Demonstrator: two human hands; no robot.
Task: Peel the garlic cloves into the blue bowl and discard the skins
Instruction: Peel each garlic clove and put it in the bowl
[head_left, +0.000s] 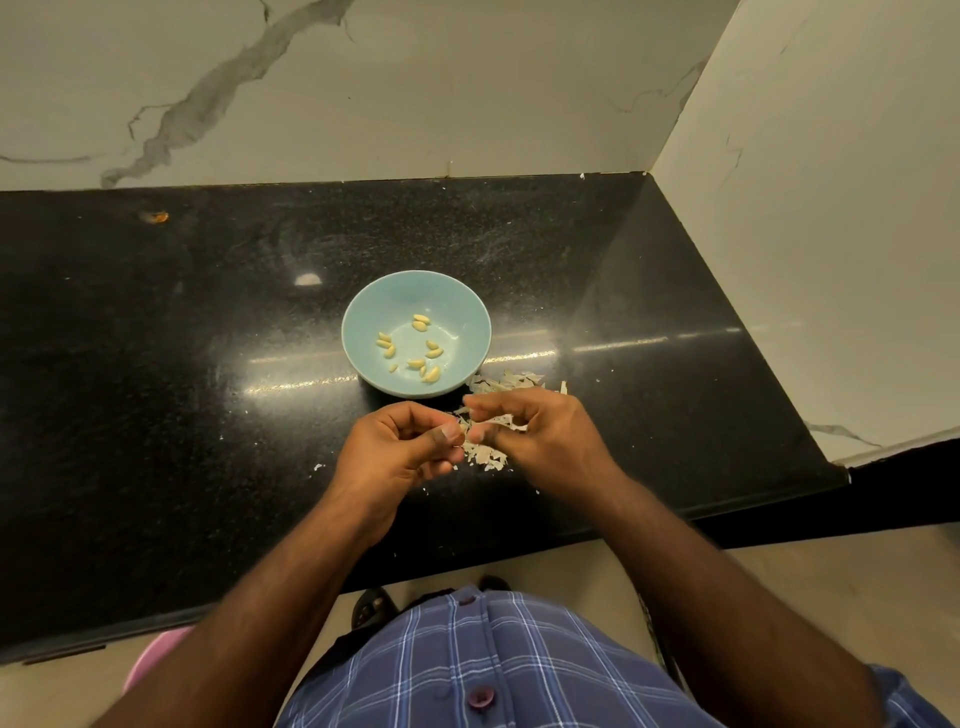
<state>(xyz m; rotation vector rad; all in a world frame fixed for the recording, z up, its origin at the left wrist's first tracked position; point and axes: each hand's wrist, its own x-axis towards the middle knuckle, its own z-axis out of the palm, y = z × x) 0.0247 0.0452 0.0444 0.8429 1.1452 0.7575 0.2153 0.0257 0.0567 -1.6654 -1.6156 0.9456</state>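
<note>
- Black granite counter (208, 364) carried all items; a marble backsplash (467, 104) stood behind it.
- Blue bowl (363, 312) sat mid-counter; about a dozen peeled garlic cloves (421, 325) lay inside.
- Left hand (400, 447) had fingers curled, apparently pinching a clove; the clove itself was hidden.
- Right hand (540, 436) pinched a strip of skin (506, 422).
- Loose skins (498, 384) lay piled just beside the bowl and under the hands.
- Judgement: peeling step in hand; next, strip the skin and drop the clove into the bowl; skins not yet discarded.
</note>
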